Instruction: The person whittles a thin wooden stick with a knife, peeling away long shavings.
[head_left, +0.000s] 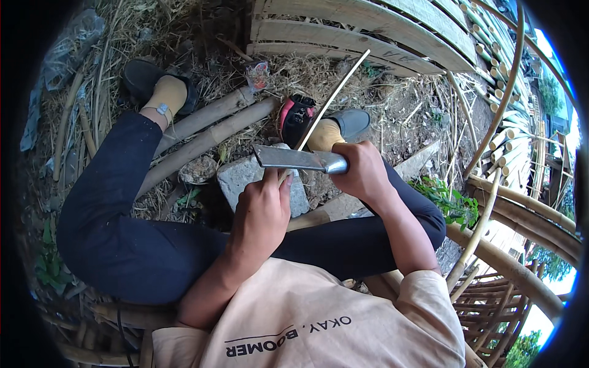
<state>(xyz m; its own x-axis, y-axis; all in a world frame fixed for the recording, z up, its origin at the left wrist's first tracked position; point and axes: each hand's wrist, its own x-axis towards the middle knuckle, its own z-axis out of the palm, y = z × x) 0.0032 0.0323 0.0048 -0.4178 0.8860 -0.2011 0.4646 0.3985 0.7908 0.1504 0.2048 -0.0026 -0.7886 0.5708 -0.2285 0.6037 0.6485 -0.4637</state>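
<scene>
My left hand (261,211) is closed around the lower end of a thin, pale bamboo strip (336,92). The strip slants up and away to the right, its far tip near a slatted wooden panel. In my right hand (365,172) is a broad-bladed knife (291,159), gripped behind its metal collar. Its blade points left and lies across the strip just above my left fingers; the exact contact is hard to make out. Beneath both hands, a grey stone block (236,184) rests on the ground between my legs.
Two thick bamboo poles (211,138) lie by my left foot. The slatted wooden panel (343,30) stands ahead. A black and pink object (296,116) sits beside my right foot. Cut bamboo (509,150) is stacked at right, near a leafy plant (451,205).
</scene>
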